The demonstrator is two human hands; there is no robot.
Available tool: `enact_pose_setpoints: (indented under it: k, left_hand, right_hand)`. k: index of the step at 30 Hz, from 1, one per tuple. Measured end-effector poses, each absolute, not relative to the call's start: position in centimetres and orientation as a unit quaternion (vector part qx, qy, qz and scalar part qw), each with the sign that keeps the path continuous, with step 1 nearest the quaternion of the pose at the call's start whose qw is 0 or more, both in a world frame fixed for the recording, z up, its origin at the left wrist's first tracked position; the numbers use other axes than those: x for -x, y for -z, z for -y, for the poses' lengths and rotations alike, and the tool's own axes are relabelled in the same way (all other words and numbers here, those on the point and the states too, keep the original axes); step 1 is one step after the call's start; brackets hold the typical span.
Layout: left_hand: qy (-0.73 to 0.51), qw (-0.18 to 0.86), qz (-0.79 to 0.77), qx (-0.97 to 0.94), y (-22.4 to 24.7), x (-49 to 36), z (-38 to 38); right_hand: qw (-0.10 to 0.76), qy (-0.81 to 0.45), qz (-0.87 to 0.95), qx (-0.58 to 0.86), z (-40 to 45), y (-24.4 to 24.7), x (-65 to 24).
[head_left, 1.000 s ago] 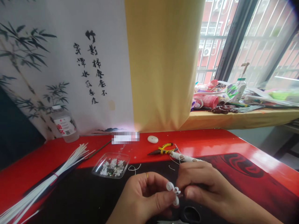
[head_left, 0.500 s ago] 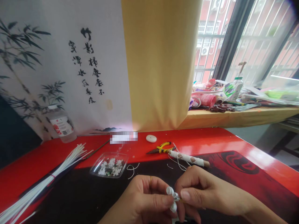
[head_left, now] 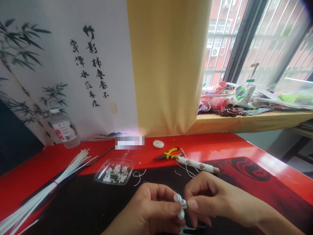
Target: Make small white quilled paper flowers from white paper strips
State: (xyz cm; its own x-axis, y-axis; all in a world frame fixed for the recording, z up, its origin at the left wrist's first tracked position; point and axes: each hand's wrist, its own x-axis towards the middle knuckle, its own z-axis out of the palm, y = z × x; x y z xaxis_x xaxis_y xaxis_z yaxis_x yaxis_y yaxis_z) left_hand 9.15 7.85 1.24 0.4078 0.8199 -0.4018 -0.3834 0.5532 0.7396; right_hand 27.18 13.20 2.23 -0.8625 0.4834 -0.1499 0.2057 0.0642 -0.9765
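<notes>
Near the bottom centre, my left hand [head_left: 156,209] pinches a small white coiled piece [head_left: 181,205] between thumb and fingers. My right hand [head_left: 207,199] is closed at the right side of that piece, with thumb and forefinger pressed together at its tip; what they grip is too small to make out. Below the hands, a dark-handled tool [head_left: 198,228] shows in part on the black mat [head_left: 80,205]. Beyond them lie a white cord-wrapped stick [head_left: 195,164] and yellow-black pliers [head_left: 170,154]. A clear tray [head_left: 97,176] holds white flower pieces and beads.
A bundle of white strips [head_left: 52,189] lies at the left, near a clear bottle [head_left: 65,129]. An oval white object [head_left: 158,144] rests on the red table [head_left: 246,147]. Loose cord [head_left: 139,178] lies beside the tray. Assorted items [head_left: 220,102] crowd the windowsill.
The fingers of my right hand have shifted slightly around the tip of the white piece. More of the dark-handled tool shows below the hands. The view has moved a little.
</notes>
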Motion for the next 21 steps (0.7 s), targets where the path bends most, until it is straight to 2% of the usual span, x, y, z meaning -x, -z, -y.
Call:
enact_pose_setpoints:
  k: [8,11,15,21]
  left_hand:
    - [-0.399,0.783,-0.389,-0.276,-1.44,-9.18,-8.07]
    - [-0.412,0.788,-0.360,-0.282,-1.71,-9.26,-8.18]
    - [-0.406,0.800,-0.341,-0.280,-1.85,-9.35,-8.25]
    - [-0.413,0.793,-0.349,-0.280,-1.06,-9.31,-8.33]
  right_hand:
    - [0.148,-0.588,0.744,0.281,-12.95,-2.76,-26.78]
    - [0.173,-0.607,0.731,0.261,-13.01,-2.38,-26.57]
    - [0.164,-0.652,0.703,0.231,-13.11,-1.86,-26.58]
    - [0.178,-0.651,0.701,0.230,-13.07,-2.14,-26.42]
